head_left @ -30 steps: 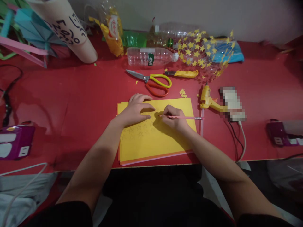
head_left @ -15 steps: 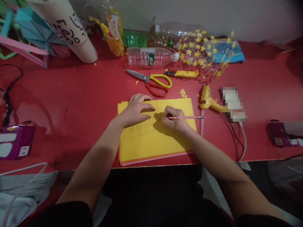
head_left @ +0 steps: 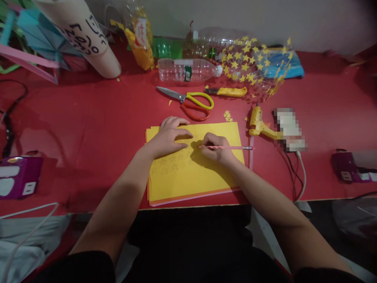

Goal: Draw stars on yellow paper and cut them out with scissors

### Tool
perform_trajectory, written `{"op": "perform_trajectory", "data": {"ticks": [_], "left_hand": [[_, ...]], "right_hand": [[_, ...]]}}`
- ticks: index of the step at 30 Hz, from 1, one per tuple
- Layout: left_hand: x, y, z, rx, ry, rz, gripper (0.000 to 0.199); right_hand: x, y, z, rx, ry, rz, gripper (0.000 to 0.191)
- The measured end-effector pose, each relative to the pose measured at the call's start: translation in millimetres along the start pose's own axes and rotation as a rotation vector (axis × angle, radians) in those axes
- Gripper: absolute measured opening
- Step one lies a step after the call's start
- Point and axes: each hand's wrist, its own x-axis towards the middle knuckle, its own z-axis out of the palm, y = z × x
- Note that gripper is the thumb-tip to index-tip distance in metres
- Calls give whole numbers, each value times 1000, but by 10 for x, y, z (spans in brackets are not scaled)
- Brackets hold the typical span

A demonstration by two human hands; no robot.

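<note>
A stack of paper with a yellow sheet [head_left: 188, 184] on top lies at the table's front edge, orange and pink sheets showing below it. Rows of small pencilled stars [head_left: 172, 159] cover its left part. My left hand [head_left: 171, 137] rests on the sheet's upper left, fingers spread and holding nothing. In my right hand [head_left: 217, 147] is a pink pencil [head_left: 237, 147], pinched near its point, with the tip at the paper right of the drawn stars. The hand's shadow darkens the paper around the tip.
Beyond the paper lie scissors [head_left: 185, 99], a yellow utility knife [head_left: 228, 92] and cut-out stars [head_left: 227, 116]. A glue gun [head_left: 259, 125] and a blurred-out phone [head_left: 290, 129] with a cable are at right. Plastic bottles [head_left: 188, 70] and a star-covered clear object [head_left: 250, 63] stand behind.
The pencil has shifted very slightly left in my right hand, its tip moving a little on the paper. My left hand stays in place.
</note>
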Motion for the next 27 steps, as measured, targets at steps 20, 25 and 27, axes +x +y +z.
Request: {"op": "perform_trajectory", "data": {"ticks": [20,25,27], "left_hand": [[2,-4,10,12,14,4,25],[2,-9,12,8,16,8,24],[2,-4,8,8,12,5,25]], "right_hand": [[-34,-35,52,-23,-28,7,16],[-40,1,70,-29,-3,6,14],[-45,-2,68,-27,9,5,14]]}}
